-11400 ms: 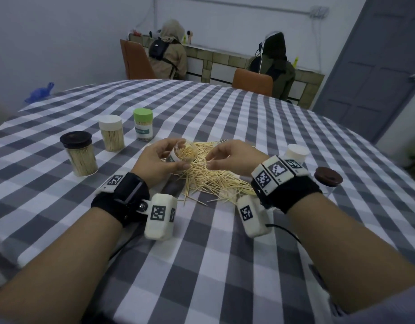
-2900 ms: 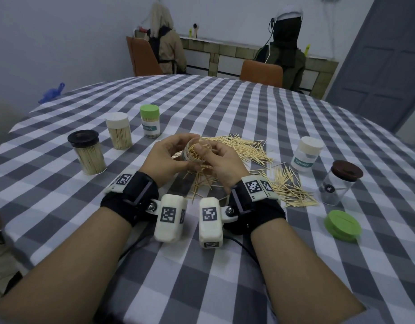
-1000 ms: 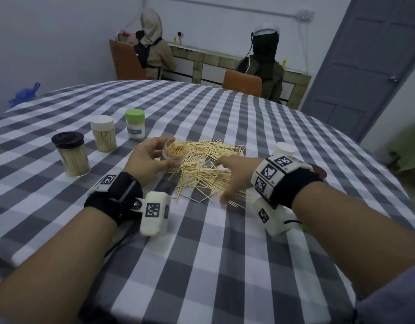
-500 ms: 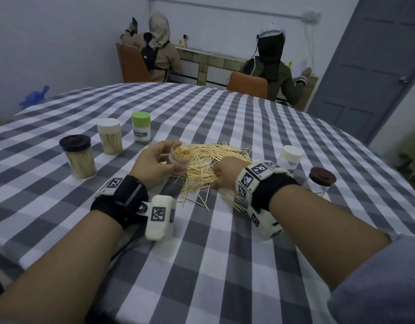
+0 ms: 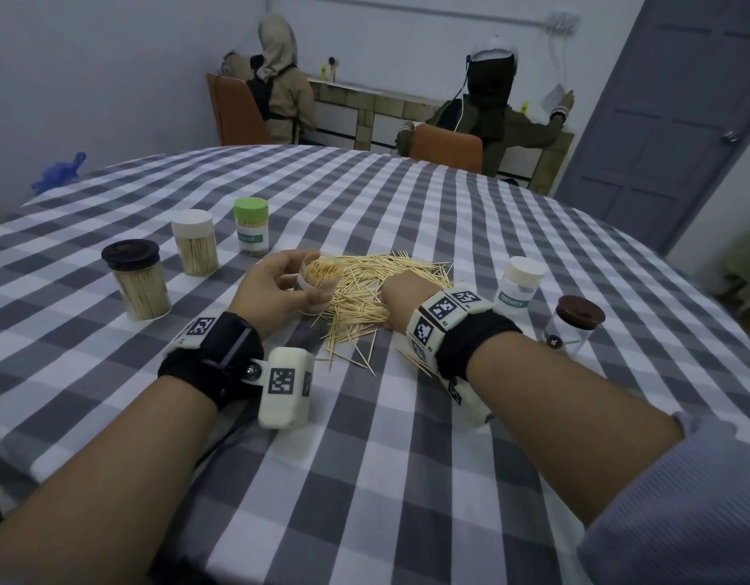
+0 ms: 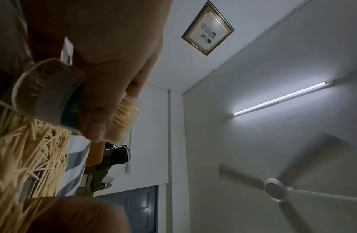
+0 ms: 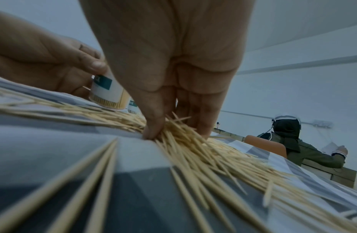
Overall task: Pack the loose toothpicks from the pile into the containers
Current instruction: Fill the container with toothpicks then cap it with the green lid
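Note:
A loose pile of toothpicks (image 5: 360,289) lies mid-table on the checked cloth. At the pile's left edge my left hand (image 5: 280,289) grips an open, lidless container (image 5: 318,285), which is nearly full of toothpicks and tilted a little. In the left wrist view the thumb lies across the container (image 6: 47,100). My right hand (image 5: 400,295) is down on the pile's right side. In the right wrist view the right hand (image 7: 173,129) pinches a bunch of toothpicks (image 7: 193,141) between thumb and fingers against the cloth, close to the container (image 7: 107,94).
Three lidded, filled containers stand at the left: brown-lidded (image 5: 136,280), white-lidded (image 5: 194,242), green-lidded (image 5: 251,232). A white-lidded container (image 5: 519,285) and a brown-lidded jar (image 5: 576,327) stand at the right. Two people sit at a counter beyond the table.
My right hand has moved left from the pile's right edge into the pile, and its fingers have closed on a bunch of toothpicks. The left hand keeps holding the container in the same place.

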